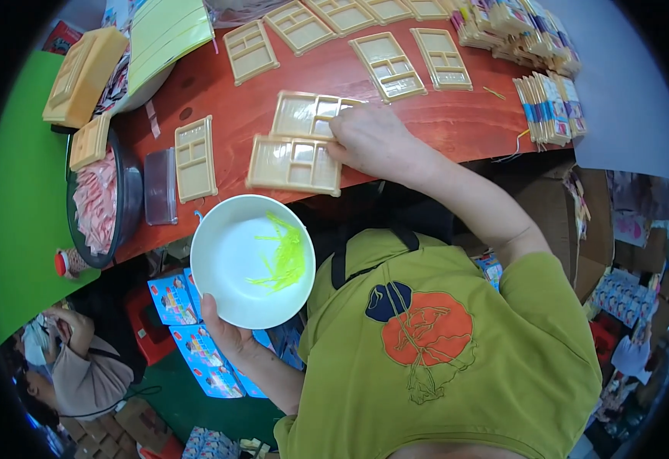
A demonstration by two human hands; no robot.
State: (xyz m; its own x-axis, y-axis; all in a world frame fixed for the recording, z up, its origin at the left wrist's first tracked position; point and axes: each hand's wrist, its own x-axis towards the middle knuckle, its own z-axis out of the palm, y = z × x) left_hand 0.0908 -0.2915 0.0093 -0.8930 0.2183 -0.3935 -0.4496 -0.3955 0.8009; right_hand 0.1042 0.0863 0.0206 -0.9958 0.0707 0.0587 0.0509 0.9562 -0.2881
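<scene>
My left hand (231, 333) grips the near rim of a white bowl (227, 264), thumb over the edge. Thin neon-yellow plastic sticks (285, 256) lie against the bowl's right inner side. At the table's front edge, my right hand (373, 139) rests over the right side of two cream compartment trays. Its fingers are curled together; whatever they pinch is hidden. The farther tray (295, 115) and the nearer tray (272, 162) lie close together, and the nearer looks slightly blurred. Left of them is another cream tray (194, 161), turned lengthwise.
More cream trays (388, 65) line the back of the red table (220, 99). Bundled cards (549, 107) are piled at the right. A dark basin (124, 199) of pink pieces stands left, beside a clear plastic box (160, 186). Another person (93, 371) sits lower left.
</scene>
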